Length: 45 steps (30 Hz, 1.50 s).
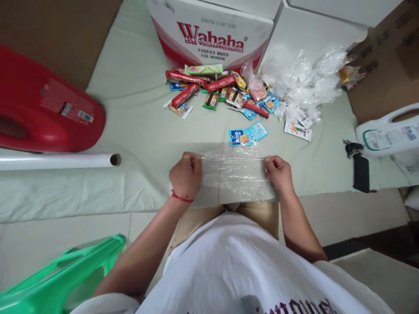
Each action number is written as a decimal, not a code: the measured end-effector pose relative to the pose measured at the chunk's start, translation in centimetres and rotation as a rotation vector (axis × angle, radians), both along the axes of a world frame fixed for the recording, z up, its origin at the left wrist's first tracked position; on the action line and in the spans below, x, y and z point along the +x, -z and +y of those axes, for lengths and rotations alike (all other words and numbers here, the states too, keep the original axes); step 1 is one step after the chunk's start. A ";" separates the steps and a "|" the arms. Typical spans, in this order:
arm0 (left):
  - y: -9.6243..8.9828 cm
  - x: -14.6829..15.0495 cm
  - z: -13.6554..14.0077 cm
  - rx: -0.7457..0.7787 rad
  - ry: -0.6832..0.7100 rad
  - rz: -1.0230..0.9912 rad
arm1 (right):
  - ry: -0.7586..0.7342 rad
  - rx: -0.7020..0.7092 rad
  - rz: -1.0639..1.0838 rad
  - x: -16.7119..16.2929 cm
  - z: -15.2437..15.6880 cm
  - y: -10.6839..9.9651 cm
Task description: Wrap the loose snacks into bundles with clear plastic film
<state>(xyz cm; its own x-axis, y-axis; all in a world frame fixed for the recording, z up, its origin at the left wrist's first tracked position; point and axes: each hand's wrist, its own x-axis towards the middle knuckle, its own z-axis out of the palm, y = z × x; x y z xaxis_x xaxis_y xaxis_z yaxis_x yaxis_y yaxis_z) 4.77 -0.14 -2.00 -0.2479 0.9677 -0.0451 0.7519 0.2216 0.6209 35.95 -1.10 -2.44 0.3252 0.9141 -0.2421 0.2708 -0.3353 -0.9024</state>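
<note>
Between my two hands a sheet of clear plastic film [240, 172] is stretched sideways at the near edge of the table. My left hand [186, 174], with a red string at the wrist, is closed on the film's left edge. The right edge is pinched by my right hand [279, 172], its fingers pressed together. Just beyond the film lie blue snack packets [248, 134], side by side or overlapping. Farther back is a pile of small wrapped snacks, among them red wrapped bars [186, 95] and a pale green one [203, 69].
A Wahaha carton [212, 35] stands behind the snacks, with crumpled clear bags [301, 78] to its right. On the left are a red jug [49, 100] and a white roll [59, 160]. A white bottle [393, 133] and keys [353, 148] lie right; a green stool [72, 270] stands below.
</note>
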 end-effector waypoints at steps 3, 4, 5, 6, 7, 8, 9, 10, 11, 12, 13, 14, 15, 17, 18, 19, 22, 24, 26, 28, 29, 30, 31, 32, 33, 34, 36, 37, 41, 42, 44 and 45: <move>0.7 0.4 -0.2 0.174 0.054 0.113 | -0.033 0.013 -0.075 0.0 -0.3 0.3; 0.8 0.6 0.0 0.226 0.099 0.153 | -0.047 0.016 -0.089 0.0 -0.4 0.3; 0.8 0.7 0.2 0.261 0.155 0.190 | -0.064 0.017 -0.100 0.1 -0.4 0.3; 0.6 0.8 0.5 0.279 0.217 0.224 | -0.081 0.018 -0.110 0.1 -0.5 0.3; 0.4 0.9 0.9 0.280 0.285 0.254 | -0.096 0.017 -0.120 0.1 -0.5 0.2; 0.1 1.0 1.4 0.265 0.358 0.280 | -0.109 0.014 -0.129 0.1 -0.6 0.2; -0.3 1.0 1.9 0.231 0.429 0.301 | -0.118 0.012 -0.140 0.2 -0.6 0.2; -0.6 1.1 2.5 0.188 0.484 0.314 | -0.123 0.012 -0.154 0.2 -0.6 0.2; -0.8 1.1 3.1 0.145 0.513 0.310 | -0.125 0.019 -0.174 0.3 -0.7 0.3; -1.0 1.0 3.7 0.109 0.518 0.282 | -0.127 0.032 -0.200 0.3 -0.7 0.4; -1.0 1.0 4.2 0.085 0.500 0.223 | -0.130 0.053 -0.233 0.4 -0.7 0.5; -1.0 0.9 4.6 0.068 0.462 0.132 | -0.133 0.078 -0.269 0.4 -0.7 0.6; -1.0 0.7 5.0 0.053 0.415 0.012 | -0.136 0.104 -0.304 0.5 -0.7 0.7; -0.7 0.5 5.4 0.007 0.337 -0.264 | -0.137 0.147 -0.363 0.6 -0.7 0.8; -0.6 0.3 5.5 -0.020 0.313 -0.397 | -0.133 0.162 -0.385 0.7 -0.6 0.8; -0.4 0.2 5.6 -0.044 0.294 -0.516 | -0.129 0.174 -0.404 0.8 -0.5 0.8; -0.1 0.1 5.6 -0.082 0.219 -0.766 | -0.119 0.202 -0.454 1.1 -0.3 1.0; -0.2 0.1 5.7 -0.108 0.147 -0.859 | -0.123 0.229 -0.485 1.4 -0.2 1.1; -0.6 0.2 5.9 -0.175 0.099 -0.906 | -0.135 0.261 -0.511 1.6 -0.1 1.2; -1.3 0.3 6.3 -0.284 0.055 -0.904 | -0.156 0.291 -0.534 1.6 -0.1 1.2; -1.7 0.4 6.6 -0.341 0.034 -0.885 | -0.168 0.306 -0.544 1.6 -0.1 1.1; -2.1 0.5 6.9 -0.388 0.025 -0.851 | -0.181 0.320 -0.555 1.6 -0.1 1.1; -2.4 0.7 7.3 -0.424 0.037 -0.799 | -0.197 0.334 -0.565 1.6 0.0 1.0; -2.6 0.8 7.6 -0.448 0.069 -0.729 | -0.208 0.347 -0.574 1.5 0.0 1.0; -2.7 1.0 7.9 -0.457 0.115 -0.649 | -0.220 0.360 -0.582 1.5 0.0 0.9; -2.7 1.1 8.1 -0.449 0.165 -0.570 | -0.229 0.371 -0.589 1.4 0.0 0.9; -2.4 1.5 8.5 -0.394 0.228 -0.473 | -0.239 0.387 -0.600 1.4 0.0 0.8; -2.0 1.6 8.6 -0.354 0.229 -0.471 | -0.239 0.392 -0.604 1.5 -0.1 0.9; -0.5 1.5 9.2 -0.174 0.111 -0.535 | -0.185 0.395 -0.629 2.0 -0.6 1.3; -0.2 1.4 9.4 -0.123 0.084 -0.505 | -0.166 0.391 -0.637 2.2 -0.7 1.4; 0.3 1.0 9.6 -0.014 0.065 -0.378 | -0.144 0.377 -0.653 2.4 -0.9 1.7; 0.4 0.8 9.7 0.040 0.073 -0.297 | -0.142 0.368 -0.661 2.5 -0.9 1.8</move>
